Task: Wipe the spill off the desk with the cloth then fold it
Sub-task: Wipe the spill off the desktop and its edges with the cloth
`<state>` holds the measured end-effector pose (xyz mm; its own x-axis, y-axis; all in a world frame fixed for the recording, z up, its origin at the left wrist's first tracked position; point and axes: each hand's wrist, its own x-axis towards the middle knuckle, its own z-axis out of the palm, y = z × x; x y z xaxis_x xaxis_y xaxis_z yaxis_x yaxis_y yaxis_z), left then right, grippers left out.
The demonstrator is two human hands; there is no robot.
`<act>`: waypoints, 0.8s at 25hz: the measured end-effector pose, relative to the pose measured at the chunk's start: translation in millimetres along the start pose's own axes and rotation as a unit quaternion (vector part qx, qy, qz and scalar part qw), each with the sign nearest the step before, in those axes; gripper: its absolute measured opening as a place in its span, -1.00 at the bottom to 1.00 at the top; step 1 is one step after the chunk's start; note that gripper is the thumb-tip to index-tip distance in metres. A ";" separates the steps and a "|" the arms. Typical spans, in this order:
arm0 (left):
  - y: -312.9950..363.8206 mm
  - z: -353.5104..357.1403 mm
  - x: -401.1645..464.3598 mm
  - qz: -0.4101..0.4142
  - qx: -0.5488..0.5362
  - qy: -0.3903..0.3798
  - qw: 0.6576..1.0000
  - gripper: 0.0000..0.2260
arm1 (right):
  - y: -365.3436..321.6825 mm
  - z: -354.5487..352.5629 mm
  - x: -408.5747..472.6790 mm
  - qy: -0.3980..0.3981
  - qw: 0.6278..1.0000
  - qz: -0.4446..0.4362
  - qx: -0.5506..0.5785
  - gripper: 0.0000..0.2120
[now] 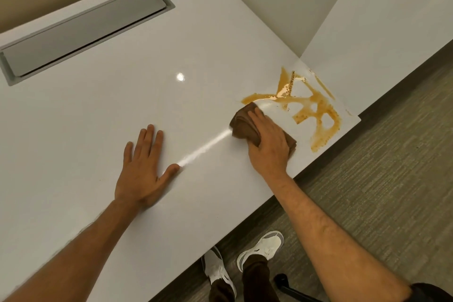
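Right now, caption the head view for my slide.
Right hand presses brown cloth at orange spill's edge; left hand rests flat on white desk.

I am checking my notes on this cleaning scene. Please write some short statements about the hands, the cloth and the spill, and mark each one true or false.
1. The right hand presses a brown cloth on the desk. True.
2. The left hand holds a spray bottle. False: it lies flat on the desk, palm down, and holds nothing.
3. The orange-brown spill is near the desk's corner. True.
4. The spill is fully wiped away. False: most of it is still on the surface, and the cloth touches only its near end.
5. The cloth is spread out flat in one layer. False: it is bunched under the hand.
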<state>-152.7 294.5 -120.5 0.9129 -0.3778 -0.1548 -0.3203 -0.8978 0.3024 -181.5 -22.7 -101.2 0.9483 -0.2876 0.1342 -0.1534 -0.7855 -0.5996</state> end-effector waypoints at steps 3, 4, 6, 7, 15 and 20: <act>0.9 -1.9 -0.5 0.002 0.002 0.000 1.000 -0.22 | 0.7 -7.8 -13.9 -0.034 0.991 0.009 0.128 -0.37; 1.6 -2.1 -0.5 0.001 0.001 -0.001 1.000 -0.22 | 0.0 -11.6 -6.7 -0.026 0.979 0.056 0.192 -0.37; 2.0 -1.6 -1.2 0.001 0.004 -0.002 1.000 -0.22 | -1.0 -16.0 22.4 0.045 0.948 0.126 0.289 -0.43; 1.9 -1.6 -1.4 0.001 0.008 -0.001 1.000 -0.22 | -2.2 -17.2 38.3 0.078 0.944 0.135 0.291 -0.45; 2.2 -1.8 1.5 0.003 0.022 -0.011 1.000 -0.21 | -3.8 25.5 75.2 0.019 0.985 0.047 -0.167 -0.31; 4.0 -3.5 2.4 -0.001 0.024 -0.016 1.000 -0.20 | -14.4 47.7 110.3 0.011 0.976 0.044 -0.211 -0.31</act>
<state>-150.9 290.9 -116.4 0.9051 -0.3828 -0.1854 -0.3314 -0.9079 0.2568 -61.4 -17.0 -115.4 0.9210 -0.3718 0.1162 -0.3389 -0.9119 -0.2315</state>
